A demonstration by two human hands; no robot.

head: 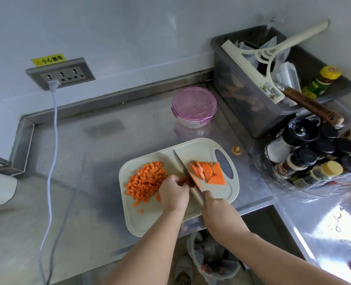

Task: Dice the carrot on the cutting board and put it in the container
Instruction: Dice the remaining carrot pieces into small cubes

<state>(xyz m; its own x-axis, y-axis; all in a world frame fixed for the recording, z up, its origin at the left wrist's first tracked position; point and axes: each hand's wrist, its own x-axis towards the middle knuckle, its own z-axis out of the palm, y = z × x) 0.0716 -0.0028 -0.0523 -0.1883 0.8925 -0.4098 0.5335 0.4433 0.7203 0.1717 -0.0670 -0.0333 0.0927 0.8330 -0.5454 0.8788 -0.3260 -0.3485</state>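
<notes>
Head view. Left hand [173, 194] knuckles-up near the middle of the board [141, 221], curled down onto a carrot piece [188, 181] at its 1 o'clock and pinning it to the board. Right hand [215, 208] at 4 o'clock of the left, clamped round the handle of the knife [186, 173]. Steel blade pointing toward 11 o'clock, edge down on the piece, just beside the left fingertips.

At 9 o'clock of the left hand, right against it: a loose heap of dice [146, 179], small, orange, blocky and matte, with a few strays toward 7 o'clock. At 2 o'clock, past the blade: a fanned row of slices [208, 171], half-moon, smooth-faced, overlapping.

Board pale and plastic-looking, with rounded corners, a grooved rim and an oval grey grip at the right end, flat on a brushed-steel worktop [100, 153]. At 12 o'clock of the board, well apart: the container [194, 106], round and clear, under a translucent purple clip lid.
</notes>
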